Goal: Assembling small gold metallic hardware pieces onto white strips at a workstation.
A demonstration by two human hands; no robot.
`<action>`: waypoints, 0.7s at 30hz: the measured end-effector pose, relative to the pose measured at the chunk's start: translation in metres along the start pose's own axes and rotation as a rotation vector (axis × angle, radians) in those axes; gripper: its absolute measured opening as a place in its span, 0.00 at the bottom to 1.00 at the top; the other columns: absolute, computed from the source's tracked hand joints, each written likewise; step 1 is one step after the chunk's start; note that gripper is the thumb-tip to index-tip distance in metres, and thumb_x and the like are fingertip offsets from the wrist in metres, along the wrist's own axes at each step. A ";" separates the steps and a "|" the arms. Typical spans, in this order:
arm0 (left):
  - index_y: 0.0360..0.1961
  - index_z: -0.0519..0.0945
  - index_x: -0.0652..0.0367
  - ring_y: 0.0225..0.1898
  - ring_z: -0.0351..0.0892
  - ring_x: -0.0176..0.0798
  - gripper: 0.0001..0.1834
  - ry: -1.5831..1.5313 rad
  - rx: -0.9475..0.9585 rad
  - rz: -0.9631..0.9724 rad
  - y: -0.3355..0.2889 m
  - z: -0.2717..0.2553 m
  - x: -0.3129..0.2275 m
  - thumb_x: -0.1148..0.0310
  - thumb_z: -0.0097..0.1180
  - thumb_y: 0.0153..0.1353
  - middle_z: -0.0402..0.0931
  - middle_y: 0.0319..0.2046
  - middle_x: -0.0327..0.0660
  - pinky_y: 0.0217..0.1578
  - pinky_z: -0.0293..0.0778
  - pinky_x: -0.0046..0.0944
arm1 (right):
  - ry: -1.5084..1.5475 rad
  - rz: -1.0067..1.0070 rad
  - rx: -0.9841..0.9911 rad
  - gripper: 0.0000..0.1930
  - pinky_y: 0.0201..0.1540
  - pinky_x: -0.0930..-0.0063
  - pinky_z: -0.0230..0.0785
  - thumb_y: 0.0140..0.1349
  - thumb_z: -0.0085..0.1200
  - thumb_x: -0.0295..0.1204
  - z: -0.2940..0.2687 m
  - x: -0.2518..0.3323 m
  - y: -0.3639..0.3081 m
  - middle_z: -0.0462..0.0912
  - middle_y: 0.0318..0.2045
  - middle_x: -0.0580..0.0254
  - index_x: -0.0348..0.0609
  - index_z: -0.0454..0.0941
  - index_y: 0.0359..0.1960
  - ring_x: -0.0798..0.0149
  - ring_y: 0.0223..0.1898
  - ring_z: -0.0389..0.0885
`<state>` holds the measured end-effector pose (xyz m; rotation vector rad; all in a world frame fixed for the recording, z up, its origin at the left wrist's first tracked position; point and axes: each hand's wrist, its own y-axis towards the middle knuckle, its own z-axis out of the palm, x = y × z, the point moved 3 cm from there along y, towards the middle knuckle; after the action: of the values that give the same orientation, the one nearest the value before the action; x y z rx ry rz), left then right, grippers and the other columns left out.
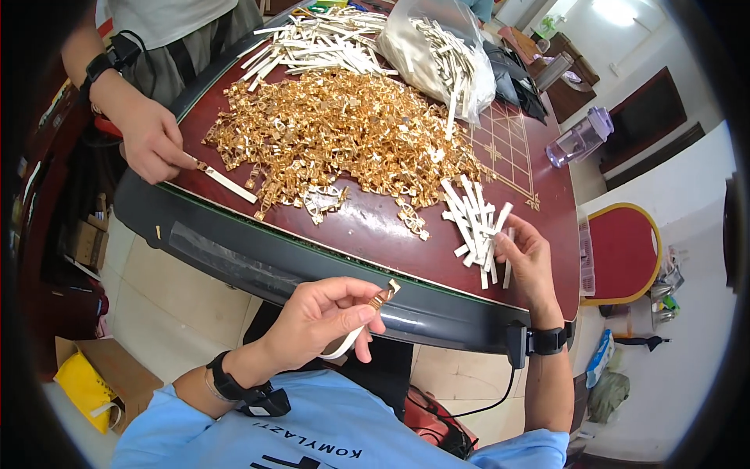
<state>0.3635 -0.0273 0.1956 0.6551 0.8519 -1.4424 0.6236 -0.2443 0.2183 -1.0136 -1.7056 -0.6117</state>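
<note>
My left hand [332, 319] is closed, pinching a gold metal buckle [384, 295] in front of the table edge. A white strap [344, 345] hangs in a curve from under those fingers. At the table's near right, my right hand [528, 256] pinches the end of a white strip [504, 216], beside a small loose pile of white strips [467, 220]. Behind both hands spreads a big heap of gold buckles [336, 133]. A few linked buckles [412, 219] lie apart at its near edge.
On the left, a co-worker's hand [152, 144] holds a white strap [226, 183] with a gold piece. More white strips [320, 43] and a filled plastic bag [437, 55] lie at the far side. A purple-lidded bottle [580, 137] and red-backed chair [621, 254] are right.
</note>
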 end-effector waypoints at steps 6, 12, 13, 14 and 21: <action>0.46 0.75 0.67 0.25 0.83 0.38 0.10 0.012 -0.015 -0.038 -0.003 0.009 0.010 0.72 0.50 0.69 0.81 0.33 0.48 0.28 0.80 0.35 | 0.035 -0.068 -0.046 0.24 0.41 0.78 0.78 0.66 0.48 0.16 -0.014 -0.007 -0.013 0.81 0.40 0.55 0.26 0.61 0.64 0.69 0.36 0.82; 0.43 0.76 0.66 0.28 0.84 0.34 0.11 0.081 -0.010 -0.069 -0.007 0.021 0.008 0.67 0.51 0.71 0.81 0.36 0.44 0.28 0.77 0.29 | 0.215 -0.014 -0.144 0.22 0.44 0.77 0.79 0.65 0.48 0.16 -0.020 -0.006 -0.030 0.82 0.43 0.46 0.23 0.62 0.60 0.62 0.42 0.85; 0.43 0.76 0.66 0.28 0.84 0.34 0.11 0.081 -0.003 -0.072 -0.007 0.022 0.010 0.67 0.51 0.71 0.81 0.36 0.44 0.28 0.77 0.29 | 0.278 -0.001 -0.170 0.20 0.44 0.77 0.80 0.65 0.48 0.16 -0.022 -0.007 -0.032 0.82 0.42 0.46 0.23 0.64 0.58 0.61 0.42 0.85; 0.43 0.75 0.66 0.29 0.84 0.34 0.10 0.135 0.004 -0.038 -0.007 0.022 0.010 0.68 0.51 0.70 0.81 0.36 0.44 0.29 0.77 0.29 | 0.292 0.014 -0.203 0.17 0.43 0.75 0.80 0.65 0.50 0.18 -0.023 -0.003 -0.036 0.83 0.41 0.46 0.26 0.67 0.55 0.60 0.41 0.86; 0.42 0.75 0.67 0.31 0.85 0.37 0.07 0.184 0.039 -0.043 -0.016 0.027 0.007 0.74 0.51 0.68 0.81 0.36 0.46 0.35 0.79 0.32 | 0.438 0.059 -0.150 0.12 0.40 0.72 0.82 0.66 0.53 0.21 -0.015 0.025 -0.076 0.84 0.37 0.47 0.29 0.72 0.49 0.59 0.36 0.87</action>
<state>0.3499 -0.0542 0.2065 0.8128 0.9882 -1.4558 0.5631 -0.2868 0.2518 -0.9474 -1.2559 -0.8627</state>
